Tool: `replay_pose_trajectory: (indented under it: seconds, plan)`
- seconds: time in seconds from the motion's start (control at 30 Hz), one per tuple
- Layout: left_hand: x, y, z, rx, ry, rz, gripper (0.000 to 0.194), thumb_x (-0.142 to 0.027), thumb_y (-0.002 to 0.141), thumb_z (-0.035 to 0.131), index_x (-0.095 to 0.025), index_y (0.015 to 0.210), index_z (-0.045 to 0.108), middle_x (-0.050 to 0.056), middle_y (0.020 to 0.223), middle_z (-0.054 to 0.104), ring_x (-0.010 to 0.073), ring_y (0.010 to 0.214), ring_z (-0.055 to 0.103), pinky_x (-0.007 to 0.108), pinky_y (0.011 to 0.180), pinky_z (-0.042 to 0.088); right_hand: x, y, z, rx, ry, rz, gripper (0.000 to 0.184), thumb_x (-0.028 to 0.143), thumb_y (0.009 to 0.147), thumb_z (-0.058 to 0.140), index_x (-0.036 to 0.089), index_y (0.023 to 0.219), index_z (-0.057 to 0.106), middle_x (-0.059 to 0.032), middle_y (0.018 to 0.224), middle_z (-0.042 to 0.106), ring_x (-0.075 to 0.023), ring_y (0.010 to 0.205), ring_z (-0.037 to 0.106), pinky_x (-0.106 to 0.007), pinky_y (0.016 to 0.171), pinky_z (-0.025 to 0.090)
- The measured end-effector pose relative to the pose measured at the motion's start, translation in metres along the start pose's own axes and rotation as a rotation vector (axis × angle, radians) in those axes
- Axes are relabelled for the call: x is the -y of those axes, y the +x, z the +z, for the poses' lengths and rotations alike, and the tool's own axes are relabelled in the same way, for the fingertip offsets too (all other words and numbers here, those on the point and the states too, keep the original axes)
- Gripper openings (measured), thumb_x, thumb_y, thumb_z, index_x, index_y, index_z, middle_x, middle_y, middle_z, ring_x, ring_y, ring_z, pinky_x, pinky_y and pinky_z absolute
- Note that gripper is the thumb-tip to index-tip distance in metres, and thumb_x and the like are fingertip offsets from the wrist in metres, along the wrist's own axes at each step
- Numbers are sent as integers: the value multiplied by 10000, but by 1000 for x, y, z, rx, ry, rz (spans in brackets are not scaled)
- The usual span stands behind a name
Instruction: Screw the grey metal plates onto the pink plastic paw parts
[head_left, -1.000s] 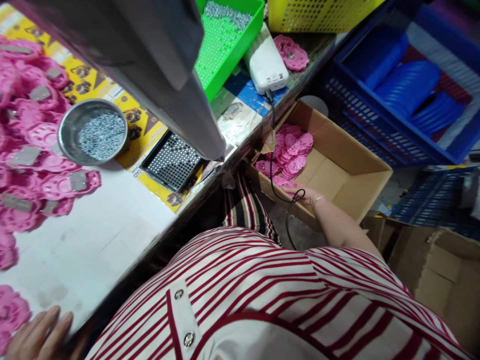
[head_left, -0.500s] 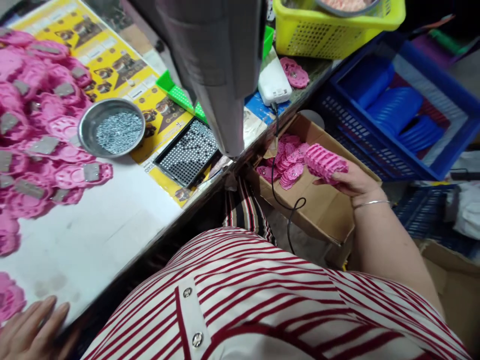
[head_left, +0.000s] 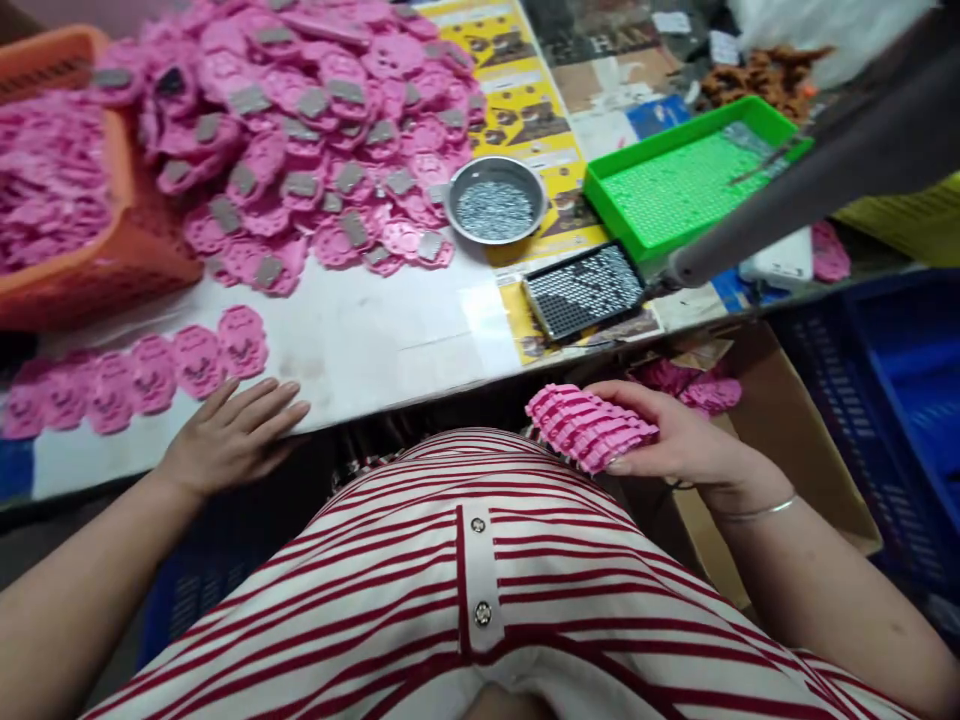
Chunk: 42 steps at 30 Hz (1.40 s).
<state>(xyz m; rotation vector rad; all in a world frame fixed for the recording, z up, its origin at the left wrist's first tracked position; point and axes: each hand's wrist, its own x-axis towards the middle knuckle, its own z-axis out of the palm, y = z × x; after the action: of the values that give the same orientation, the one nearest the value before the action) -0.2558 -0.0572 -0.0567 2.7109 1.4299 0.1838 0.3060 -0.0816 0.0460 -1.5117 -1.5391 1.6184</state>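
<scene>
From my feed I'm now seeing the right hand bringing a stack of pink pieces away from the cardboard box, where a moment ago it was hanging over the carton, and the view is swinging round toward the desk. For the work, I'm taking this as a fresh batch being out of the box and coming within reach of the worktop, though nothing from it is lying there yet. The right fingers are closing firmly round one end of the stack, thumb below and the others above, with the pieces sitting face to face just off the front edge. The left hand is holding nothing that I'm seeing: its fingers are lying outstretched and slightly parted, resting at the desk's front edge. They're reaching close beside a row of pink pieces, overlapping in a line; whether a fingertip is touching the nearest ones, I'm not managing to tell.
</scene>
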Motion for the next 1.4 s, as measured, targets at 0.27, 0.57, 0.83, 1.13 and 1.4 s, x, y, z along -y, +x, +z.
replay_pose_trajectory:
  seconds: [0.27, 0.57, 0.83, 1.13, 1.4]
  plan:
    - [-54, 60, 0, -648, -301, 29, 793, -713, 769, 673, -304, 1409, 448, 77, 1481, 503, 323, 1313, 527, 617, 1148, 364, 86, 100, 71, 401, -373, -142, 668, 546, 648, 800, 274, 1230, 616, -14, 1119, 718, -196, 972, 678, -311, 859, 533]
    - [-105, 121, -24, -643, -662, 128, 779, -637, 829, 675, -274, 1461, 398, 162, 1464, 449, 314, 1384, 455, 513, 1147, 412, 163, 239, 131, 758, -713, -135, 546, 291, 369, 952, 209, 869, 750, 40, 673, 695, -122, 603, 585, -284, 639, 500]
    - [-93, 125, -8, -728, -555, -190, 583, -312, 932, 638, -234, 1449, 379, 130, 1361, 548, 248, 1300, 530, 441, 1127, 438, 175, 298, 156, 767, -599, -91, 722, 247, 413, 956, 195, 1085, 696, -7, 772, 702, -171, 642, 655, -299, 551, 560]
    - [-100, 133, -3, -734, -533, -310, 522, -266, 957, 568, -205, 1437, 372, 141, 1371, 537, 246, 1313, 517, 444, 1141, 427, 161, 267, 135, 320, -556, -241, 828, 407, 460, 943, 246, 1213, 639, -74, 1263, 649, -262, 1104, 622, -456, 1019, 546]
    - [-110, 143, 5, -749, -516, -431, 522, -301, 956, 557, -159, 1426, 381, 180, 1374, 507, 282, 1326, 489, 460, 1140, 419, 114, 212, 164, -90, 103, -52, 573, 630, 686, 746, 235, 1030, 513, 39, 713, 583, -79, 472, 526, -196, 366, 411]
